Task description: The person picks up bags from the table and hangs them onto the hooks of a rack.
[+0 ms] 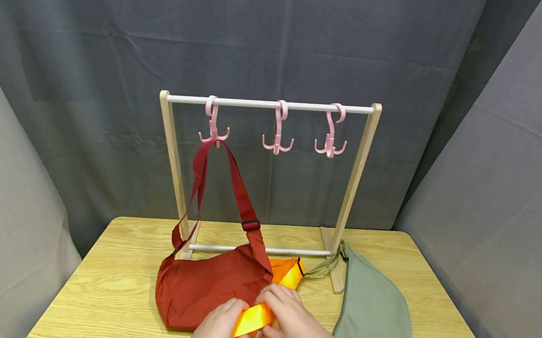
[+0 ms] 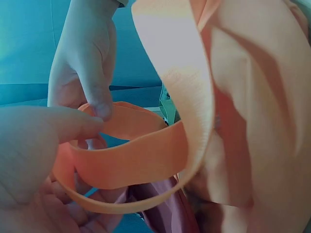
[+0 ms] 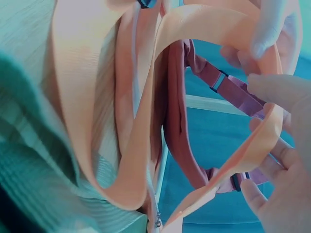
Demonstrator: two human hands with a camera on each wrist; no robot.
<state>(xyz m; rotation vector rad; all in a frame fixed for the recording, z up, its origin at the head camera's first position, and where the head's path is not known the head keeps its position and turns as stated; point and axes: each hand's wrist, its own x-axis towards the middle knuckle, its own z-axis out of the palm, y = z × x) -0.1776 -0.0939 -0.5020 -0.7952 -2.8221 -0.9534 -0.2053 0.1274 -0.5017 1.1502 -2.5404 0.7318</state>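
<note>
An orange bag (image 1: 282, 269) lies on the table, partly hidden behind the hands and the red bag. Its wide, shiny strap (image 1: 253, 320) runs in a loop between the two hands. My left hand (image 1: 218, 330) pinches the strap from the left, thumb and fingers around the band. From the other side my right hand (image 1: 298, 326) also holds the strap, its thumb close to the left thumb in the left wrist view. Beside them the red shoulder bag (image 1: 213, 289) rests on the table, its strap (image 1: 240, 188) looped over the left pink hook (image 1: 213, 127).
A wooden rack with a white top bar (image 1: 248, 103) stands at the back. The middle pink hook (image 1: 278, 131) and right pink hook (image 1: 330, 136) hang from it with nothing on them. A grey-green bag (image 1: 374, 317) lies at the right, its strap near the rack's foot.
</note>
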